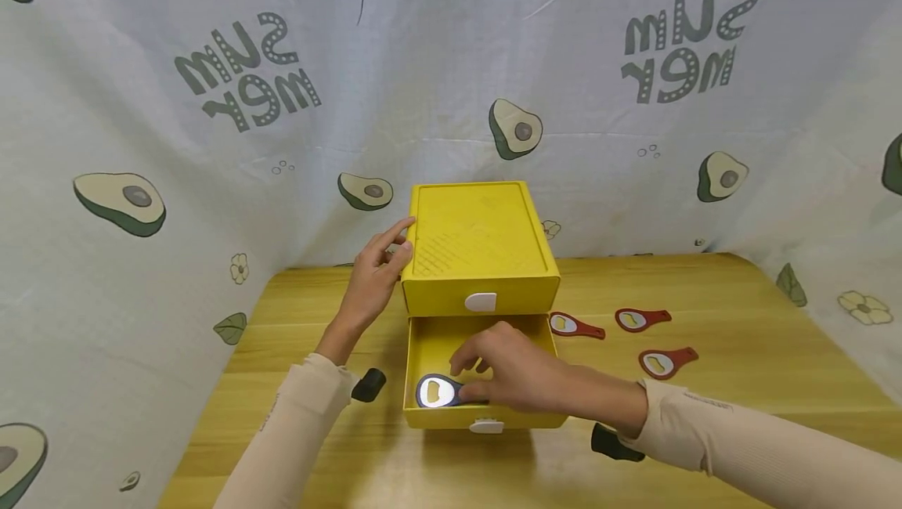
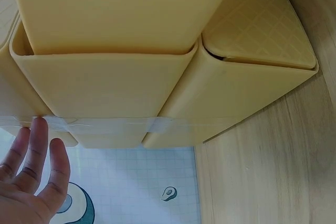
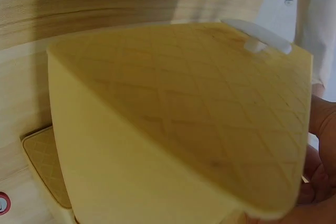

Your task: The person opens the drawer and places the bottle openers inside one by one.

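A yellow two-drawer box (image 1: pixel 482 231) stands on the table with its lower drawer (image 1: pixel 430 348) pulled out. Inside the drawer, close to its front wall, is a dark blue bottle opener (image 1: pixel 437 391) with a white round head. My right hand (image 1: pixel 517 368) reaches in over it, thumb at the opener's handle and forefinger bent above, with a gap between them. The handle is partly hidden by the thumb. My left hand (image 1: pixel 373 274) rests its fingertips against the box's upper left side; in the left wrist view its fingers (image 2: pixel 59 163) look loosely extended.
Right of the box lie a red bottle opener (image 1: pixel 574 326) near its side, another red opener (image 1: pixel 641 319) farther right and a third red opener (image 1: pixel 665 362) closer to me. A patterned cloth (image 1: pixel 437 63) hangs behind the wooden table (image 1: pixel 310 352).
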`<action>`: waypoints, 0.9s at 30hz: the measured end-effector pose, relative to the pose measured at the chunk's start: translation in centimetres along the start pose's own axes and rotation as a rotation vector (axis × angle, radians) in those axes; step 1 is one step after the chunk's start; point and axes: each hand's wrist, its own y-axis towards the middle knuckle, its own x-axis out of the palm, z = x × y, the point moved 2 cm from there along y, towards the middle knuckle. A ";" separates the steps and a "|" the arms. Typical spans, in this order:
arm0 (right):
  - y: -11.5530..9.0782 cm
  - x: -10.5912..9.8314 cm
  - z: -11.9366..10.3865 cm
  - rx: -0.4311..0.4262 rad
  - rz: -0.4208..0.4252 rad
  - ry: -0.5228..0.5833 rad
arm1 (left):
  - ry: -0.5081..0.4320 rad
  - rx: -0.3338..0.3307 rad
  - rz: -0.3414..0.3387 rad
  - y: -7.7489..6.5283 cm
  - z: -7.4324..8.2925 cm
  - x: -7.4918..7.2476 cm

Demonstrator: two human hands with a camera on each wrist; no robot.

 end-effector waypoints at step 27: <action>-5.5 -4.8 2.2 0.110 0.155 0.012 | 0.011 0.011 -0.002 -0.1 0.3 -0.1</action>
